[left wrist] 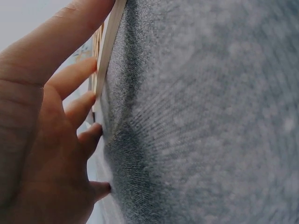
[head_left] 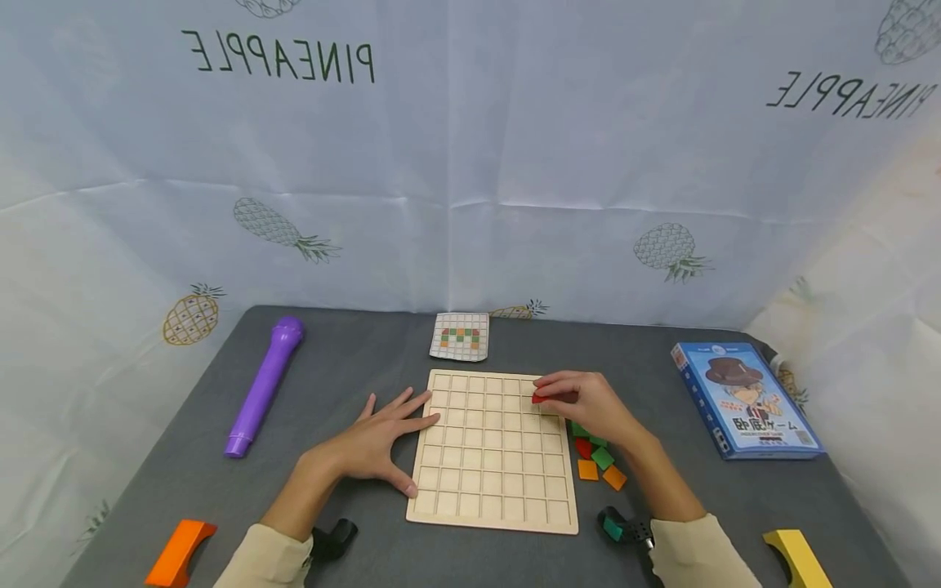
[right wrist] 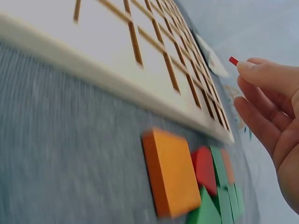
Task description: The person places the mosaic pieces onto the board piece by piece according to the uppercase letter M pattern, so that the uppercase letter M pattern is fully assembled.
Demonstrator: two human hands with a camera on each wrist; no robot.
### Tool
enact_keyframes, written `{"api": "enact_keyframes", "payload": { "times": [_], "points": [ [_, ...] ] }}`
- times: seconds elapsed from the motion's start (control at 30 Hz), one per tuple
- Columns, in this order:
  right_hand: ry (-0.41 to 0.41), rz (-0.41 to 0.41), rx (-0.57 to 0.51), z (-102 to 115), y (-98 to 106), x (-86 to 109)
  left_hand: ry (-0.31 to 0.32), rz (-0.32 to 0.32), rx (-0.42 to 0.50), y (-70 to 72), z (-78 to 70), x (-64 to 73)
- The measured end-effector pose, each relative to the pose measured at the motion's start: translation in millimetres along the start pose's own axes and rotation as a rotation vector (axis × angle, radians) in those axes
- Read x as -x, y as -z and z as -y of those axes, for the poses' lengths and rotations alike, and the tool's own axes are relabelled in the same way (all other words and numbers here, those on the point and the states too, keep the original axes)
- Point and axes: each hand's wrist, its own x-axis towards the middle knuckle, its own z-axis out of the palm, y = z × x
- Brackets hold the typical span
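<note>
Left hand (head_left: 371, 443) outspread, apparently against board (head_left: 491, 459)

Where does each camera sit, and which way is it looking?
Head: worn on the head, facing forward and down at the grid board; left hand, right hand and sleeves show.
Left wrist: worn there, facing along the left hand to the grid board's edge and grey tabletop; only that hand shows.
Right wrist: worn there, facing across loose tiles and the grid board; only the right hand shows, pinching a red piece.
Head and right wrist share the red piece and loose tiles.
</note>
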Motion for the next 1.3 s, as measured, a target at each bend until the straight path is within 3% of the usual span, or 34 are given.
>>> {"api": "enact_keyframes", "payload": {
  "times": [0.3,0.63,0.97,1.3],
  "points": [
    [0.012,0.051,-0.058,15.4,-17.2,-18.0,0.012,0.006,0.023,-0.9,-1.4,0.0],
    [0.008,0.132,-0.111,31.2,-44.6,-38.5,0.03,-0.032,0.005,-3.2,1.5,1.7],
    [0.006,0.173,-0.098,43.6,-67.2,-48.6,0.031,-0.033,-0.008,-1.4,-2.0,-0.8],
    [0.014,0.162,-0.039,51.7,-82.8,-53.7,0.035,-0.017,-0.002,3.9,-3.0,-0.5]
  ]
}}
